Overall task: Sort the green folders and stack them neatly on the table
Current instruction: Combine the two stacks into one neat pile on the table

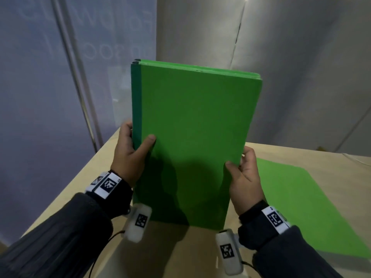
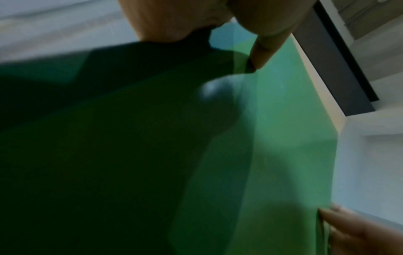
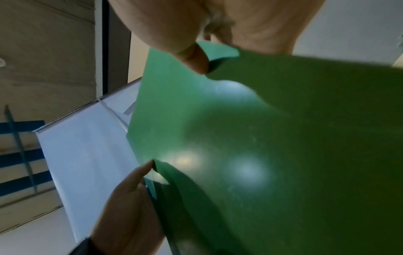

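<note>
A bundle of green folders (image 1: 192,141) stands upright on its lower edge on the tan table (image 1: 92,177), its front cover facing me. My left hand (image 1: 130,155) grips the bundle's left spine edge, thumb on the front cover and fingers behind. At the bundle's right edge my right hand (image 1: 244,173) holds on the same way, thumb in front. Another green folder (image 1: 305,209) lies flat on the table to the right, partly behind my right hand. In the left wrist view the green folders (image 2: 272,138) fill the frame; the right wrist view shows the same green folders (image 3: 250,146) with both thumbs on them.
A pale banner with a metal pole (image 1: 74,73) stands to the left of the table. Grey fabric sheeting (image 1: 291,57) hangs behind the table. The table's left edge (image 1: 66,189) runs diagonally close to my left forearm.
</note>
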A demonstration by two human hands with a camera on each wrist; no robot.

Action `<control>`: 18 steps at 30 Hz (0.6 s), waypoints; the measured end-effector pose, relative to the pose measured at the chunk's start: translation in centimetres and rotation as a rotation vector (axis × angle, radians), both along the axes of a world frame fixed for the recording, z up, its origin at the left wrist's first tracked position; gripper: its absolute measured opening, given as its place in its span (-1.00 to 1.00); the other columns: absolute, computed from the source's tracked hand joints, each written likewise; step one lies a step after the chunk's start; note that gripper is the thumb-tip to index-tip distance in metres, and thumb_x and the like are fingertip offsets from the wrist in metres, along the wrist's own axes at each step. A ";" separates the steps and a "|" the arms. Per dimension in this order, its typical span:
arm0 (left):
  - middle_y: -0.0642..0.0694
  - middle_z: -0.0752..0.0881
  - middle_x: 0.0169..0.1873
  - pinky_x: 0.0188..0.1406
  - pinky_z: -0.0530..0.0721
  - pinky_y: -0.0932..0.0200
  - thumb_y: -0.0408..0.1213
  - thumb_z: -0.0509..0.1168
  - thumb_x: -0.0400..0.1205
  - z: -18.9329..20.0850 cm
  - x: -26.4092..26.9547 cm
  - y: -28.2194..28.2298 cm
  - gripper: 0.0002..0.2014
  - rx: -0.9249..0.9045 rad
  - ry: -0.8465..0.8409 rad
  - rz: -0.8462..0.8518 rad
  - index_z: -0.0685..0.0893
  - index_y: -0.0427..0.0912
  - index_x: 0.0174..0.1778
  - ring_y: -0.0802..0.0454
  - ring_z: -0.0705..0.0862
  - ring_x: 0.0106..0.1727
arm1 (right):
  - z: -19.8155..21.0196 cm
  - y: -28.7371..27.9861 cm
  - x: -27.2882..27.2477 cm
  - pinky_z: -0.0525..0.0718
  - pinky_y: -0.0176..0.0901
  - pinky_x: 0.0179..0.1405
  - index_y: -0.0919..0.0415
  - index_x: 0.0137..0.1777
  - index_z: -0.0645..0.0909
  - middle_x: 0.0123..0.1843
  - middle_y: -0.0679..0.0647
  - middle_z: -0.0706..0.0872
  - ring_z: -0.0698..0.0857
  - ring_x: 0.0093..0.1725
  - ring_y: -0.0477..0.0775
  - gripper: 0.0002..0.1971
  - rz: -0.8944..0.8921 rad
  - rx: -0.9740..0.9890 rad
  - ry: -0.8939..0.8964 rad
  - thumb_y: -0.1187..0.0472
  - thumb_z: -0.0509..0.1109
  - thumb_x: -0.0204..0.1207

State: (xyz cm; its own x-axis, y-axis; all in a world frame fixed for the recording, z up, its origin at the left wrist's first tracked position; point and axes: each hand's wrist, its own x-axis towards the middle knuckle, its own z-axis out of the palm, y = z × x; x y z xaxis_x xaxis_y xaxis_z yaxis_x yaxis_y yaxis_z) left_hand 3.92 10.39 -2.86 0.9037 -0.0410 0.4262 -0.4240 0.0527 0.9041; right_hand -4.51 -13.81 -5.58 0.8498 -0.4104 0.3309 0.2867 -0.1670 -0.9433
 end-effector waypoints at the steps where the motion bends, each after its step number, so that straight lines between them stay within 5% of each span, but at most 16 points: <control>1: -0.03 0.63 -0.07 0.01 0.73 -0.12 -0.12 0.37 0.65 0.0 -0.1 -0.2 -0.76 0.030 -0.049 0.022 0.50 0.21 0.16 -0.07 0.65 -0.09 | -0.1 0.2 0.0 0.51 0.37 0.53 -0.04 0.43 0.48 0.43 0.06 0.69 0.63 0.46 0.16 -0.58 -0.026 -0.009 -0.020 0.38 0.20 0.66; 5: -0.27 0.61 -0.04 -0.01 0.72 -0.14 -0.15 0.30 0.69 0.0 -0.2 -0.6 -0.82 0.037 -0.096 -0.032 0.50 0.14 0.18 -0.10 0.65 -0.06 | 0.4 -0.2 0.2 0.51 0.47 0.49 0.09 0.43 0.48 0.40 0.18 0.70 0.65 0.43 0.26 -0.57 -0.040 0.027 -0.107 0.38 0.19 0.59; 8: -0.06 0.67 -0.05 -0.08 0.76 0.14 -0.22 0.16 0.71 -0.1 0.2 -0.9 -0.83 -0.028 -0.046 -0.064 0.54 0.03 0.19 0.10 0.71 -0.13 | 0.7 -0.9 0.0 0.57 0.39 0.47 0.01 0.33 0.54 0.35 0.17 0.73 0.69 0.38 0.22 -0.57 -0.011 0.040 -0.097 0.52 0.18 0.64; 11: -0.04 0.73 0.00 0.08 0.73 0.10 -0.08 0.01 0.78 -1.2 0.0 -1.5 -0.70 0.026 0.001 0.011 0.58 -0.08 0.26 0.28 0.76 -0.06 | -0.1 -0.4 -0.1 0.58 0.31 0.48 -0.15 0.43 0.52 0.41 0.01 0.73 0.67 0.44 0.12 -0.53 0.013 0.044 -0.016 0.30 0.25 0.60; 15: -0.43 0.76 0.25 0.45 0.68 -0.52 0.18 -0.04 0.82 -2.8 -0.8 -2.0 -0.46 -0.010 0.043 0.114 0.66 -0.16 0.32 -0.34 0.75 0.31 | -1.8 0.2 -0.3 0.56 0.37 0.48 -0.23 0.47 0.50 0.47 0.00 0.70 0.63 0.50 0.13 -0.49 0.009 0.084 0.043 0.14 0.28 0.53; 18: -0.40 0.78 0.17 0.41 0.69 -0.53 0.28 -0.05 0.75 -3.6 -0.6 -1.8 -0.41 0.010 0.059 0.142 0.72 -0.07 0.20 -0.38 0.76 0.25 | -2.9 0.3 -0.7 0.56 0.35 0.50 -0.14 0.49 0.50 0.45 0.00 0.72 0.65 0.48 0.11 -0.50 0.012 0.102 0.073 0.16 0.26 0.55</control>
State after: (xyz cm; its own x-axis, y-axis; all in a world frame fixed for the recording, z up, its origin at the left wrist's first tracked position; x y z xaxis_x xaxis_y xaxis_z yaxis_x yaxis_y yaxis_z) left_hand 3.36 8.58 -6.46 0.9240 0.0855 0.3728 -0.3731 -0.0132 0.9277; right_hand -5.24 -13.53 -8.51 0.8752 -0.4281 0.2250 0.2179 -0.0663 -0.9737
